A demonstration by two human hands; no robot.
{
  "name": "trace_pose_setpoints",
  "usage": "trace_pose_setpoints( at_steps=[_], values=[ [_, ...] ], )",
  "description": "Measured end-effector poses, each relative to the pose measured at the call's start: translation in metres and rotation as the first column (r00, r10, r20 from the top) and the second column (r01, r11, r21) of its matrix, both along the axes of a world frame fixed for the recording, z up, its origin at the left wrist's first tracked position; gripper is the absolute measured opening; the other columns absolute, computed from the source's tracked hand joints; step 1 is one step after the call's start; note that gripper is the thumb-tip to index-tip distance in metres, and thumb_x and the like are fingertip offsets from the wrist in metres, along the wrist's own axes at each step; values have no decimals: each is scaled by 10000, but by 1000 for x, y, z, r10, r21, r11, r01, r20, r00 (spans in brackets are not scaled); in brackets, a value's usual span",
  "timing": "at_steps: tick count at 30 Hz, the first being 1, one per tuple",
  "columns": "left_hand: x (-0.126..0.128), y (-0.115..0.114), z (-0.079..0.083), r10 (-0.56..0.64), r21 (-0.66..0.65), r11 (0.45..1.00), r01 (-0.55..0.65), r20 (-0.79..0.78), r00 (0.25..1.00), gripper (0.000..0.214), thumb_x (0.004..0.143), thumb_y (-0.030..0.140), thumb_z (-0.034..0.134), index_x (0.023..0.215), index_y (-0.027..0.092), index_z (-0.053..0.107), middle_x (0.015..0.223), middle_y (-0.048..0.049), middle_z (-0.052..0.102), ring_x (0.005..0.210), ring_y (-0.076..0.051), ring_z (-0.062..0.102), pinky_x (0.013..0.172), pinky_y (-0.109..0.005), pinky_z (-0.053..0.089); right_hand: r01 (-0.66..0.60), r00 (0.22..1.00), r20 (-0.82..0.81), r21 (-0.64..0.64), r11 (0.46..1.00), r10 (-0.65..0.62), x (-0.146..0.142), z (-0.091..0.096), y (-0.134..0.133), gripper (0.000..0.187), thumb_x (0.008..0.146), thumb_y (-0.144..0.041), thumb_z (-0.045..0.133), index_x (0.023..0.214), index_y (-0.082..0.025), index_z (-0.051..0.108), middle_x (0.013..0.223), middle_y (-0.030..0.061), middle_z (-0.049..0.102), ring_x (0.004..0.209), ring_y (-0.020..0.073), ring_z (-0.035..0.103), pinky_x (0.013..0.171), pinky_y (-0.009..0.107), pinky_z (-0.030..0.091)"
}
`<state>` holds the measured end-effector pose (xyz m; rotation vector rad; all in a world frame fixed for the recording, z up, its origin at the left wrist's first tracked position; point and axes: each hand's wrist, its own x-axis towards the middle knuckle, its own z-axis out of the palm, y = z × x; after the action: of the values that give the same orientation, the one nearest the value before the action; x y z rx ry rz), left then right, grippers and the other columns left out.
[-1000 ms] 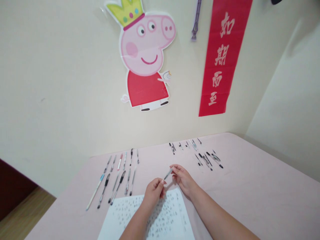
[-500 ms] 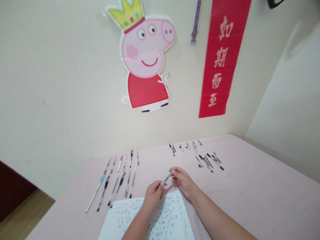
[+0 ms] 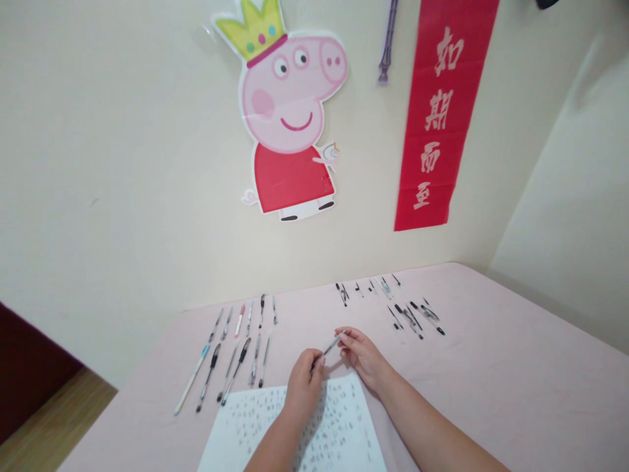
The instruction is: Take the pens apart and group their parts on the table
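A slim pen (image 3: pixel 330 346) slants between my two hands above the far edge of a written sheet of paper (image 3: pixel 275 432). My left hand (image 3: pixel 304 383) pinches its lower, dark end. At the upper end, my right hand (image 3: pixel 362 357) closes thumb and fingers on the pen, and its tip there is partly hidden. Left of my hands, several pens lie in two rows, among them a pale pen with a blue end (image 3: pixel 192 379) and a black-gripped pen (image 3: pixel 237 370).
Beyond my right hand lie small groups of pen parts, such as caps and refills (image 3: pixel 411 318), with more parts (image 3: pixel 384 286) near the wall. A pink cloth (image 3: pixel 491 367) covers the table. The wall holds a pig cutout (image 3: pixel 292 131) and a red banner (image 3: pixel 437 131).
My left hand has shifted along the pen towards its lower end, and more of the pen shows between the hands. The view has moved slightly.
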<state>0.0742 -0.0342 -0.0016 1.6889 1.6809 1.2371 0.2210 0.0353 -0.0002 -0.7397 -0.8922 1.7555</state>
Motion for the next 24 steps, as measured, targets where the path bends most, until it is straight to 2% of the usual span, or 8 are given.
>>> trace_pose_setpoints(
  at_steps=[3, 6, 12, 17, 21, 24],
  values=[
    [1, 0, 3, -4, -35, 999, 3, -23, 1000, 318, 862, 397, 364, 738, 191, 572, 686, -22, 571, 670, -173, 524, 640, -284, 383, 2, 1000, 3, -1, 1000, -2, 0, 1, 0, 288, 552, -367, 794, 774, -208, 703, 770, 18, 613, 645, 118, 495, 555, 226, 369],
    [1, 0, 2, 2, -29, 1000, -1, 9, 1000, 330, 861, 409, 363, 741, 191, 581, 713, -28, 582, 700, -176, 527, 659, -280, 373, 0, 1000, 7, -7, 1000, 0, 0, 2, -1, 303, 543, -368, 798, 783, -210, 705, 744, 10, 607, 632, 114, 496, 553, 227, 370],
    [-1, 0, -1, 30, -63, 998, -27, 55, 998, 273, 783, 377, 507, 990, 203, 549, 633, 37, 508, 601, -143, 485, 600, -253, 347, -14, 1000, 21, -12, 1000, 14, 0, 5, -2, 355, 537, -379, 792, 835, -208, 702, 638, -11, 565, 604, 121, 495, 558, 245, 357],
    [-2, 0, -1, 28, -37, 999, -28, 4, 1000, 161, 799, 336, 477, 869, 202, 533, 664, 29, 517, 611, -136, 474, 602, -251, 339, -16, 1000, -9, -21, 1000, 15, 1, 6, -3, 392, 542, -349, 796, 892, -221, 676, 656, -24, 561, 603, 114, 497, 569, 241, 359],
    [-1, -1, 2, 19, -18, 1000, -19, -2, 1000, 157, 809, 338, 463, 810, 199, 536, 673, 13, 534, 632, -146, 483, 609, -258, 342, -2, 1000, -16, -57, 998, 1, 0, 4, -2, 309, 538, -362, 804, 740, -199, 637, 603, -27, 547, 567, 106, 477, 554, 236, 349],
    [-1, -2, 5, -1, -10, 1000, 1, -14, 1000, 172, 818, 344, 453, 760, 200, 525, 673, 9, 537, 645, -150, 491, 614, -257, 340, 5, 1000, 6, -39, 999, -5, 0, 2, -1, 300, 542, -385, 802, 655, -184, 610, 593, -20, 550, 556, 102, 467, 551, 235, 348]
  ],
)
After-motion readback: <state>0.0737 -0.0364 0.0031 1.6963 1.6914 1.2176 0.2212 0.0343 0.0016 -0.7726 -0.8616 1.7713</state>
